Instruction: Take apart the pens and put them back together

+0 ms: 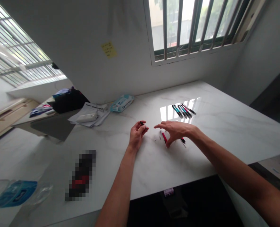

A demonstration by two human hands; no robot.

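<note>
My left hand rests on the white marble table, its fingertips pinched on a small dark pen part. My right hand hovers just to the right of it, fingers spread and curved over loose pen pieces. Under that hand lie a red pen piece, a clear barrel and another pen end. Farther back, a row of several assembled pens lies side by side in the window's glare.
At the back left sit a wet-wipes pack, papers with a white object and a dark bag. A pixelated dark object and a blue-labelled clear packet lie near left. The table's front edge runs close below my arms.
</note>
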